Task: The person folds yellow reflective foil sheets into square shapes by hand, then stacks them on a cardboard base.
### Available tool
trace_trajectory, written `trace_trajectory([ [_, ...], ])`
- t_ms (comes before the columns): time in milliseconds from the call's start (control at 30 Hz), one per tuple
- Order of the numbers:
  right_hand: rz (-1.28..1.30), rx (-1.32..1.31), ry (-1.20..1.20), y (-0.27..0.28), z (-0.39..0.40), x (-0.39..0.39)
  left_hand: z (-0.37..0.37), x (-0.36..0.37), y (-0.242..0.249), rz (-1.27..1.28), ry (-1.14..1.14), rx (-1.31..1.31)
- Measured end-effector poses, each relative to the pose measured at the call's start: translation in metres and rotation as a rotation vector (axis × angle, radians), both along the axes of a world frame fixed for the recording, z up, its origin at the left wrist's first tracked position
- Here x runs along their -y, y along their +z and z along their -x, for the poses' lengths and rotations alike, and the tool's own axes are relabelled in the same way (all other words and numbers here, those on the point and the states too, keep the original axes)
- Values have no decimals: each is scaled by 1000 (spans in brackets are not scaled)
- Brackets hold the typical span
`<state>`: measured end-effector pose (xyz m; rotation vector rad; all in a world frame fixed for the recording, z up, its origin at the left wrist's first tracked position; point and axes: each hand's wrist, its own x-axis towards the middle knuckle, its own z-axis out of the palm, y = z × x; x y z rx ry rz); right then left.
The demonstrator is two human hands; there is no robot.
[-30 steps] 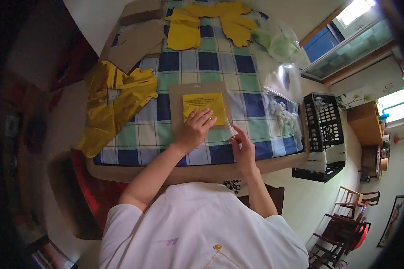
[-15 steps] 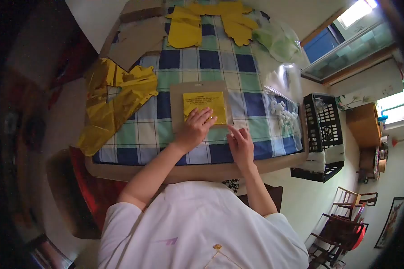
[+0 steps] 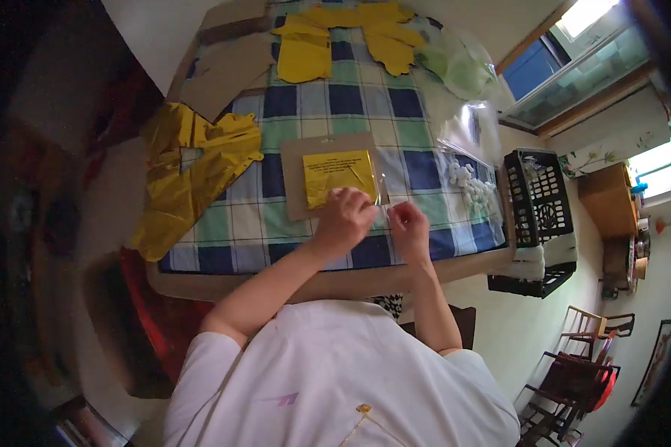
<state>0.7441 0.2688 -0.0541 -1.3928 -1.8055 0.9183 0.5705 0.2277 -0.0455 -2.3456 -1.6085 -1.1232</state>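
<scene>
A folded gold foil packet [image 3: 340, 168] with printed lines lies on a cardboard card [image 3: 294, 179] that has a hanger slot at its top. My left hand [image 3: 347, 217] is closed at the packet's lower right corner, fingertips bent together. Close by on the right, my right hand [image 3: 408, 223] is closed too, thumb and finger pinched. A thin glinting piece of clear plastic [image 3: 382, 195] shows between the fingertips of both hands, at the card's right edge. Its full shape is hard to make out.
Unfolded gold foil [image 3: 194, 175] hangs over the left edge of the checked tablecloth [image 3: 276, 130]. More gold foil shapes [image 3: 306, 56] and brown cardboard [image 3: 227, 74] lie at the back. Clear plastic bags [image 3: 466, 130], small white pieces [image 3: 470, 186] and a black crate [image 3: 537, 197] are right.
My left hand has lifted off the packet's face, shifted right and down, and closed. My right hand, previously with a finger extended, has drawn its fingers into a pinch.
</scene>
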Motion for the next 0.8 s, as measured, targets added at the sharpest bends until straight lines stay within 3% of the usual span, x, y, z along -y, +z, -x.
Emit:
trace_trajectory([
  [133,339,-496,-25,5,4,-1,-21,-7,1,63,-34,70],
  [233,418,-555,-46,16,3,-2,-24,-9,8,125,4,114],
  [433,429,-316,-15,5,-4,-15,-17,-9,9,149,60,141],
  [800,498,-341,-24,14,-6,-15,-13,-12,10,149,82,176],
])
